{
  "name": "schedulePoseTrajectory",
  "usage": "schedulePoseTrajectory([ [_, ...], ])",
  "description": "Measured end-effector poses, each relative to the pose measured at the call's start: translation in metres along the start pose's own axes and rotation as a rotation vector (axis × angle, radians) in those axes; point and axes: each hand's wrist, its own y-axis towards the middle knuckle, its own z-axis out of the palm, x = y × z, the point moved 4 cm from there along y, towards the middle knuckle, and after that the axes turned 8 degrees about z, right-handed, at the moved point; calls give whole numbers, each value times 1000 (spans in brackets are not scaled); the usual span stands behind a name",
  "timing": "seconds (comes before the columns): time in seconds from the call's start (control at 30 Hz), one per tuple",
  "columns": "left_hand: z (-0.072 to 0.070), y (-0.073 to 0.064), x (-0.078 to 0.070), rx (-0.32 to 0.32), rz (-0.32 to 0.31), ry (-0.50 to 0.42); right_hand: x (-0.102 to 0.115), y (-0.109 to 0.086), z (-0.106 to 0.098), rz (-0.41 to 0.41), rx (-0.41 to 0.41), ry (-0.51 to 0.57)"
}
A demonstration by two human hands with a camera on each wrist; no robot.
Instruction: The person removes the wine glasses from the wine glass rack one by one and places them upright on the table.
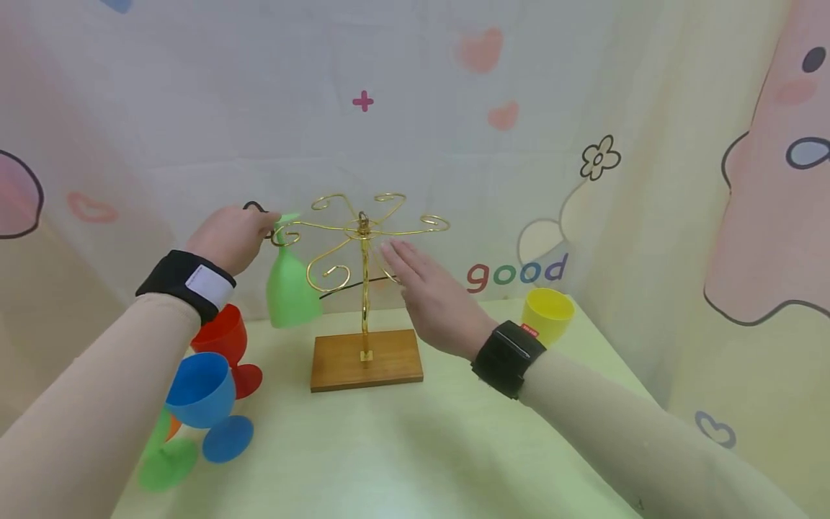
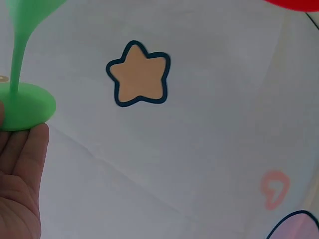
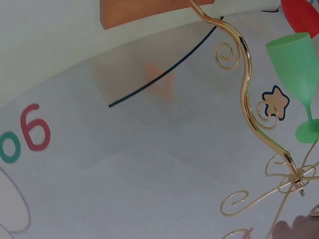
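High on the left, my left hand (image 1: 227, 234) pinches the foot of a green plastic goblet (image 1: 292, 292), which hangs upside down with its bowl below. Its stem is beside the curled left arm of a gold wire rack (image 1: 365, 295). In the left wrist view the fingers (image 2: 30, 154) lie against the goblet's round foot. My right hand (image 1: 441, 303) is at the rack's front right arm, fingers straight and together, its thumb hidden. The right wrist view has its fingertips (image 3: 299, 230) by the wire curls, with the goblet (image 3: 294, 67) beyond the post.
The rack stands on a wooden base (image 1: 366, 375). Left of it on the table are a red goblet (image 1: 223, 335), a blue goblet (image 1: 201, 396) and another green one (image 1: 167, 465), with a bit of orange behind. A yellow goblet (image 1: 547, 313) is at the right, partly behind my right wrist.
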Motion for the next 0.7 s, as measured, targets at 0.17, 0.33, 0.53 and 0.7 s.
schedulePoseTrajectory([
  [0.17, 7, -18, 7, -24, -51, -35, -30, -18, 12, 271, 16, 44],
  [0.33, 16, -34, 9, -5, -89, -44, -55, -43, 29, 355, 67, -7],
  [0.53, 27, -48, -1, 0, -99, -101, -63, -68, 48, 329, 151, -100],
  [0.7, 37, -59, -13, 18, -77, -141, -62, -80, 57, 307, 196, -113],
])
